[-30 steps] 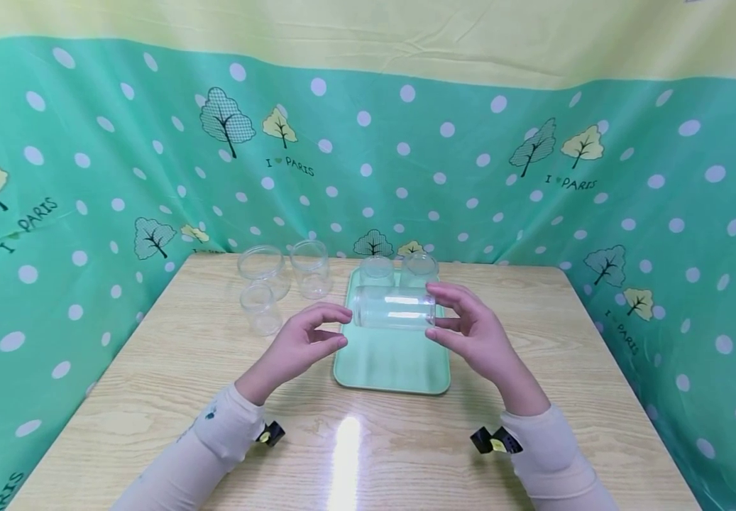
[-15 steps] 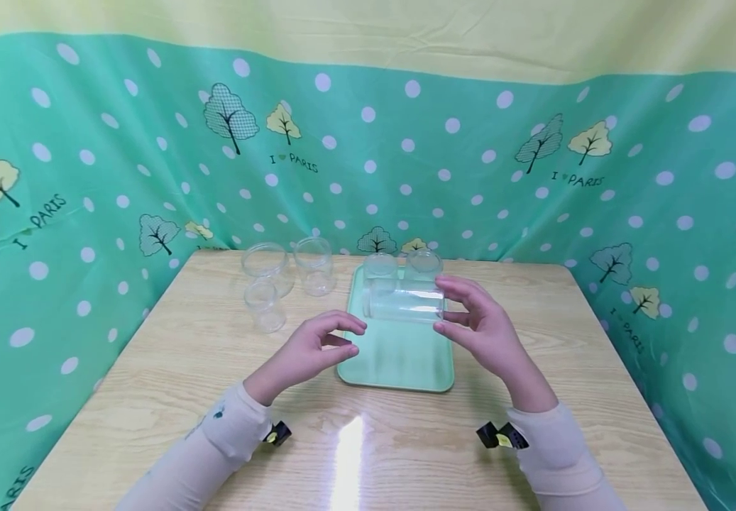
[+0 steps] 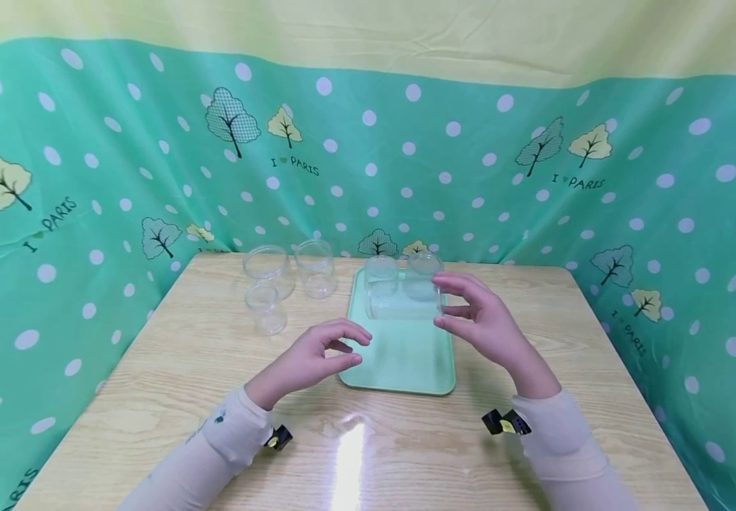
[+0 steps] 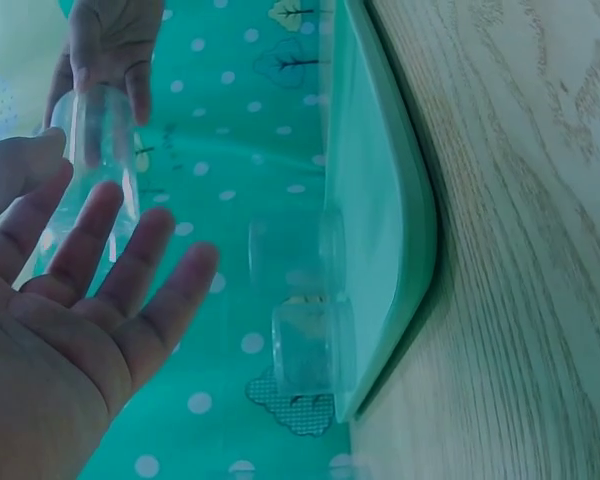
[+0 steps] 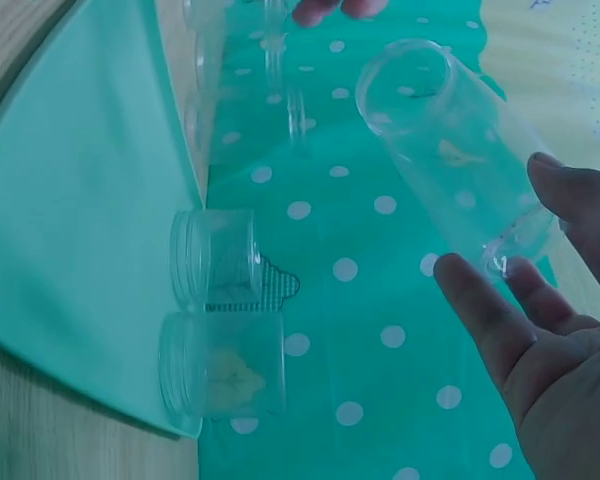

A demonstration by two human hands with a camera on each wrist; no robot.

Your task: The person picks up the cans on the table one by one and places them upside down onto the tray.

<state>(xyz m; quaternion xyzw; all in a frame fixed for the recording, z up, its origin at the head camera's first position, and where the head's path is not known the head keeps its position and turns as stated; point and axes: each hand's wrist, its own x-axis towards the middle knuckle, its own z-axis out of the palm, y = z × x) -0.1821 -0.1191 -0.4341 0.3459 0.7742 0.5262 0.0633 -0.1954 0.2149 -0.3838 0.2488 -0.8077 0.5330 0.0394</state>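
Observation:
My right hand (image 3: 484, 328) grips a clear, tall cylindrical jar (image 5: 435, 150) by one end, thumb and fingers round it. The jar lies sideways in the air above the light green tray (image 3: 399, 362), its open mouth facing left. My left hand (image 3: 311, 353) is below and left of that mouth, apart from the jar, with fingers loosely bent and holding nothing. In the left wrist view, its spread fingers overlap part of the jar. Two shorter clear jars, one (image 5: 220, 258) beside the other (image 5: 235, 365), stand at the far end of the tray.
Left of the tray stand a wide clear jar (image 3: 267, 264), a taller one (image 3: 314, 264) and a small one (image 3: 266, 306) on the wooden table (image 3: 169, 383). A dotted green curtain (image 3: 368, 149) hangs behind and along both sides.
My left hand has drawn slightly down and away from the jar's mouth. The jar, still in my right hand, has risen a little and shifted slightly right.

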